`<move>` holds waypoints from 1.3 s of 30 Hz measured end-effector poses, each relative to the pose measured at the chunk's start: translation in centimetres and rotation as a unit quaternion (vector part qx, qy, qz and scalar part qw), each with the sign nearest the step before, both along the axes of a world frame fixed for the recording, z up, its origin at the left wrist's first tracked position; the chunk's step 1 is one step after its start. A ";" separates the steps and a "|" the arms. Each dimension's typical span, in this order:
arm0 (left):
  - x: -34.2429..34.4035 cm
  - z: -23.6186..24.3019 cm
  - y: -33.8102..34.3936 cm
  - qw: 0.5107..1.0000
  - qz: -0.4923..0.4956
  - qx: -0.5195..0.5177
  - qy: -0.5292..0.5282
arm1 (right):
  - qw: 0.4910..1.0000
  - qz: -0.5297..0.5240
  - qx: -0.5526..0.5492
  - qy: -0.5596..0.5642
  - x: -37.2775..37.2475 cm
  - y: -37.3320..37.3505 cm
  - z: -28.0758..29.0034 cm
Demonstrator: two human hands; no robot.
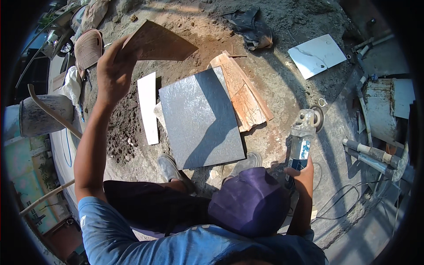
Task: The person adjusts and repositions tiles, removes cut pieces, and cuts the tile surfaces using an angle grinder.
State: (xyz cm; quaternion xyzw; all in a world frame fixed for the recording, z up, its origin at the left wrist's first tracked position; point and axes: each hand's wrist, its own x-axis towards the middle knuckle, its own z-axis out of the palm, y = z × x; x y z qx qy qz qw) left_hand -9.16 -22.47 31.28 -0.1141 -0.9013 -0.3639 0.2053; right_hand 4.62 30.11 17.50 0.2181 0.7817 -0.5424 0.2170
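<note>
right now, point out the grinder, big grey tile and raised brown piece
Grinder (301, 143), head view, on its body
Grey tile (201, 120), head view, on its top face
Brown piece (161, 43), head view, on its flat face

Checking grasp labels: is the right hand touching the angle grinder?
Touching. The head view shows the right hand gripping the lower body of the angle grinder, thumb across it.

Blue short-sleeved shirt (112, 236); white sleeve mark (83, 221); purple trousers (248, 203); grey shoes (168, 167)
</note>
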 end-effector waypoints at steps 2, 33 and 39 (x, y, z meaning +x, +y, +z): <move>3.4 2.8 -2.9 0.992 0.050 -0.113 -0.029 | 1.000 0.000 -0.007 0.012 -0.1 -0.3 0.4; 57.6 -36.6 -6.8 0.725 0.001 -0.319 -0.611 | 0.999 0.019 0.046 0.005 -1.1 -4.6 2.5; 54.3 -31.7 -15.4 0.688 -0.163 -0.413 -0.574 | 0.998 0.017 0.060 0.018 -1.0 -3.9 -0.5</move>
